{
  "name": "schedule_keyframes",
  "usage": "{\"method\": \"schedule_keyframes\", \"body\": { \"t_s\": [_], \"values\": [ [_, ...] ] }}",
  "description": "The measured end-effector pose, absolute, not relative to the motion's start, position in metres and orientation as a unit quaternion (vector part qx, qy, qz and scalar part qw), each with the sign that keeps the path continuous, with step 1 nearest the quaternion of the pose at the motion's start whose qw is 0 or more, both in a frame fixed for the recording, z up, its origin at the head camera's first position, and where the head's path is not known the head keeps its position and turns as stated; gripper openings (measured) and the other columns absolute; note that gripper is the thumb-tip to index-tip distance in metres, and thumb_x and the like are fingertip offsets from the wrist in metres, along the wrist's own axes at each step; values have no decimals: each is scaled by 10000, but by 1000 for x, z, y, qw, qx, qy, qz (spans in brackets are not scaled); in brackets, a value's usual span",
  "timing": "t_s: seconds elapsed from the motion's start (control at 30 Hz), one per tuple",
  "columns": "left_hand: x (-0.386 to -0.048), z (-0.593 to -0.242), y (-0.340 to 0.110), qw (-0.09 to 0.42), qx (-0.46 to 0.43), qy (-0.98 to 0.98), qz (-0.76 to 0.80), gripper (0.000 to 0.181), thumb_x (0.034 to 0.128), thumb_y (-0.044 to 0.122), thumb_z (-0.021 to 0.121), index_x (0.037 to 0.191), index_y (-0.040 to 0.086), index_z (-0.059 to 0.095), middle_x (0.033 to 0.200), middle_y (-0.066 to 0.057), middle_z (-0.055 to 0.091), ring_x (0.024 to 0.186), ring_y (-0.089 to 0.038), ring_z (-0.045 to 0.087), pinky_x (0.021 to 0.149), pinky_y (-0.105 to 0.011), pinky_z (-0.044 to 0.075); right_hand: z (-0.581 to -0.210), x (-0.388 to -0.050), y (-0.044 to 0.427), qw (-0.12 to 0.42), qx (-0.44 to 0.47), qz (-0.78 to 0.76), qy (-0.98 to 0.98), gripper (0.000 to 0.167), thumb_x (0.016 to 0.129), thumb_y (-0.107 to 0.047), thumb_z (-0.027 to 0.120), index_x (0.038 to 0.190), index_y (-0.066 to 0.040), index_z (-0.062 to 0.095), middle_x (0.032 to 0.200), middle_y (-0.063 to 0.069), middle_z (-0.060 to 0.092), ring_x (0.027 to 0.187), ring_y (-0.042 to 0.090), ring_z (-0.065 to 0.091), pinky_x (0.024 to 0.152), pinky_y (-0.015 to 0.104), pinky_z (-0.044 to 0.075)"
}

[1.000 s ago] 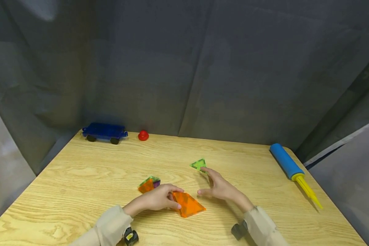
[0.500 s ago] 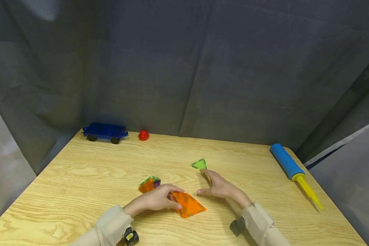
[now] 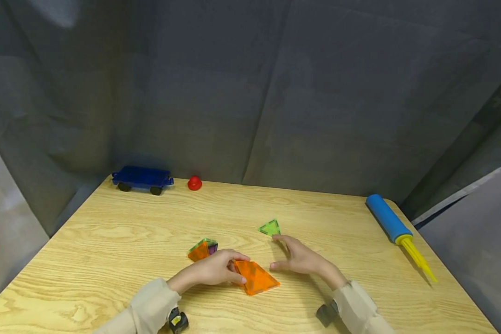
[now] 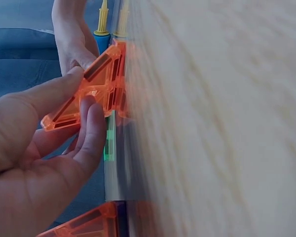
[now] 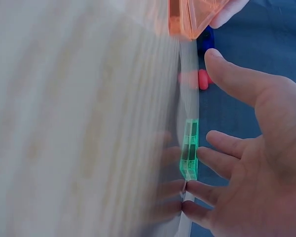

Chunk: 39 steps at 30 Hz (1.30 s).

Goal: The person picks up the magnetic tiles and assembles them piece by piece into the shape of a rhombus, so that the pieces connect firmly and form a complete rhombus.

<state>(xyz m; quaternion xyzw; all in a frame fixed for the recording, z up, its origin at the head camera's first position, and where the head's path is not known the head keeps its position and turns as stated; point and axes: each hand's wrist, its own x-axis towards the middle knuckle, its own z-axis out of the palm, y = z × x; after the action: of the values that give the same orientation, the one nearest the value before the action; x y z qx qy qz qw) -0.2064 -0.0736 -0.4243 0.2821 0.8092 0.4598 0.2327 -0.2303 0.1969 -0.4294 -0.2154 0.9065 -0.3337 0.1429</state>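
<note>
In the head view my left hand pinches an orange translucent magnetic-tile shape between thumb and fingers; it sits on or just above the table. The left wrist view shows the orange tiles joined at angles. My right hand is low over the table with fingers spread. Its fingertips are at the near edge of a green triangular magnetic tile; whether they touch it is hard to tell. Just behind my left hand stands a smaller shape of orange, green and purple tiles, partly hidden.
A blue wheeled toy car base stands at the back left corner, with a red dome-shaped piece to its right. Along the right side lies a blue and yellow hand pump. Dark cloth hangs behind the wooden table.
The green tile has come slightly nearer along with my right hand's fingertips in the last half second. My left hand and the orange tiles stay put.
</note>
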Motion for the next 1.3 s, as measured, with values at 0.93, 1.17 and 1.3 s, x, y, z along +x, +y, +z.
{"method": "schedule_keyframes", "body": {
  "t_s": [0.93,1.17,1.3],
  "values": [
    [-207,-425,-73,228,282,812,456,497,862,150,708,1309,-2,550,937,3,547,646,-79,481,549,-185,396,-429,-245,199,128,-215,-334,909,810,849,-322,718,1447,20,291,1440,310,320,1310,511,288,981,708,266],
    [-208,-424,-73,228,280,814,454,491,860,159,711,1303,10,560,933,12,558,650,-87,491,554,-191,397,-429,-263,197,123,-192,-317,921,788,846,-319,720,1445,-4,317,1426,301,346,1306,501,293,986,697,269],
    [-208,-425,-74,229,280,813,456,492,861,159,711,1305,12,560,952,9,567,658,-90,497,557,-195,401,-431,-271,197,119,-182,-312,925,758,856,-306,711,1442,-7,333,1409,269,388,1279,450,329,985,665,305]
  ]
}}
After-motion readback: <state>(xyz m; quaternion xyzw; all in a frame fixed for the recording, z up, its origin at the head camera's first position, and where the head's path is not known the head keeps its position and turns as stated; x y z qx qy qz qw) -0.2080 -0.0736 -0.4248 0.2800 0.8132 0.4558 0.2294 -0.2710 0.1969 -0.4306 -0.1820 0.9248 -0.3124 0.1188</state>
